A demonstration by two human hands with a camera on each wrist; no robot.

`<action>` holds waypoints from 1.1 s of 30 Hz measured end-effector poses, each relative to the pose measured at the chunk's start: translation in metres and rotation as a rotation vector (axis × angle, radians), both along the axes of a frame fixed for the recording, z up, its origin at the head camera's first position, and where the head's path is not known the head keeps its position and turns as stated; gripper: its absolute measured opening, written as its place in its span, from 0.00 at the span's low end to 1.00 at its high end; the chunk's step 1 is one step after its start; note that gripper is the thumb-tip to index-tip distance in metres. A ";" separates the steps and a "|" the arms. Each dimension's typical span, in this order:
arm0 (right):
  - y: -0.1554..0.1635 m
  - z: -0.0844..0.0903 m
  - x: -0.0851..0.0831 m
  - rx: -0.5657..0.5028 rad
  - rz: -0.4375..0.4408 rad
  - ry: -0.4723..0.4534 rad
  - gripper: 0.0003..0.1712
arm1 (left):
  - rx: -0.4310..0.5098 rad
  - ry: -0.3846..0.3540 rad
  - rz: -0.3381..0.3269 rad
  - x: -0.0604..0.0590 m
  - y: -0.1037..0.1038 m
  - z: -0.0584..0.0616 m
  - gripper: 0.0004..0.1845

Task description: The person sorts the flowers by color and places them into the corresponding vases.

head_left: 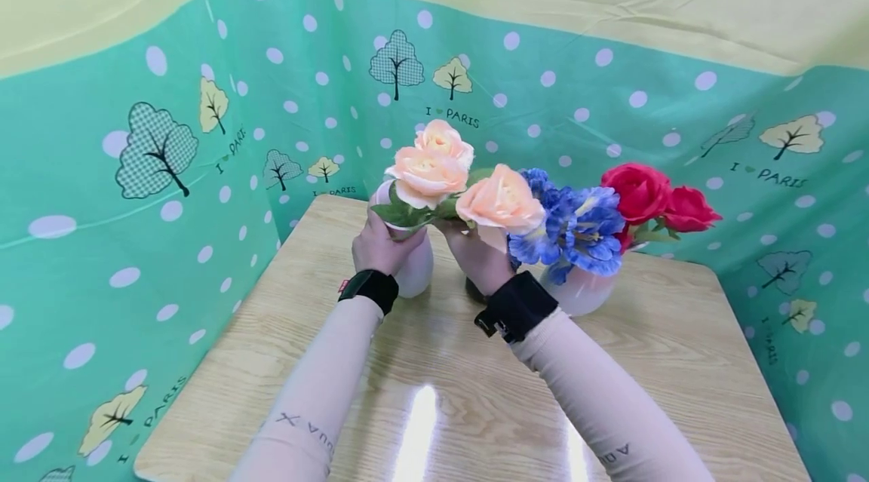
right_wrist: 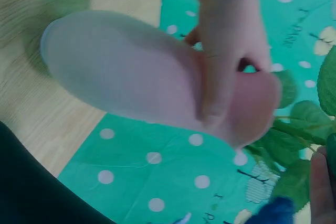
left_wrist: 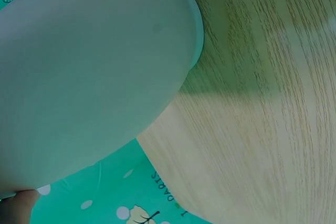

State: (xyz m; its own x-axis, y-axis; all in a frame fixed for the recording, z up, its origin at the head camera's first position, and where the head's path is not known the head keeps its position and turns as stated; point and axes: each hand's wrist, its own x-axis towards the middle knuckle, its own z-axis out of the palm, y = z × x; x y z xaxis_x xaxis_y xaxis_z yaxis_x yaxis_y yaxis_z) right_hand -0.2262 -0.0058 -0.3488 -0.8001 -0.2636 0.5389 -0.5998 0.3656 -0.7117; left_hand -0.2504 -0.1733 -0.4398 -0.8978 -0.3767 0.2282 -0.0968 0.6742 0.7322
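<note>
My left hand (head_left: 380,244) grips the neck of a pale vase (head_left: 416,271), which stands tilted near the left side of the table. In the right wrist view that vase (right_wrist: 121,66) lies slantwise, its thumb-side grip just below the rim. Peach roses (head_left: 428,173) with green leaves (right_wrist: 291,145) spread over the vase mouth. My right hand (head_left: 478,259) pinches the stem of a peach rose (head_left: 502,199) right of the mouth; the fingertips are mostly hidden by petals and leaves. The left wrist view is filled by the vase body (left_wrist: 100,72).
Right of my hands, a second pale vase (head_left: 587,292) holds blue flowers (head_left: 577,229) and red roses (head_left: 638,191). A dark object (head_left: 473,290) shows partly under my right hand. A green dotted curtain (head_left: 305,90) surrounds the wooden table (head_left: 434,361).
</note>
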 end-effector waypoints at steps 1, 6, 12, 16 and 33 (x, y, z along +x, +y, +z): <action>-0.003 -0.002 -0.002 0.018 -0.012 0.013 0.26 | 0.008 -0.002 0.001 0.001 0.000 0.000 0.50; -0.018 -0.008 -0.013 -0.015 -0.038 -0.002 0.27 | 0.028 -0.008 -0.002 0.001 -0.001 0.002 0.50; -0.028 -0.014 -0.018 -0.053 -0.034 -0.175 0.36 | -0.046 -0.045 -0.008 -0.001 -0.001 0.003 0.48; -0.031 -0.017 -0.019 -0.038 -0.054 -0.202 0.35 | -0.056 -0.047 -0.002 0.000 -0.001 0.002 0.41; -0.034 -0.024 -0.022 -0.151 -0.057 -0.352 0.33 | -0.081 0.022 -0.029 -0.001 -0.002 -0.001 0.44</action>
